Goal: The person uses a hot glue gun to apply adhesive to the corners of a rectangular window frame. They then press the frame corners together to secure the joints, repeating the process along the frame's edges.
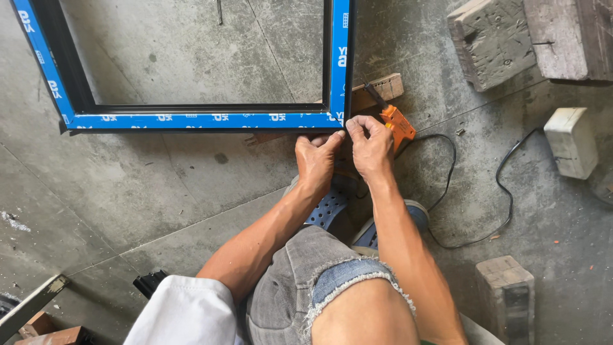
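Item: corner work on a window frame, dark metal wrapped in blue protective film, lying flat on the concrete floor. We crouch at its near right corner, where a small wooden block props it up.

Progress, as we judge it: the frame looks assembled on the sides in view and the film is on almost everywhere; only this corner is being handled, so most of any peeling or finishing seems left to do.

Left hand: fingers curled nearly shut, tips pressed against the lower edge of the frame at the corner. Whether they pinch anything, we cannot tell.

Right hand: fingers bunched close together, touching the same corner in a pinch; what lies between them is hidden.

Nearby: an orange power tool just behind the right hand, its black cable looping over the floor; weathered timber blocks well apart at upper right.
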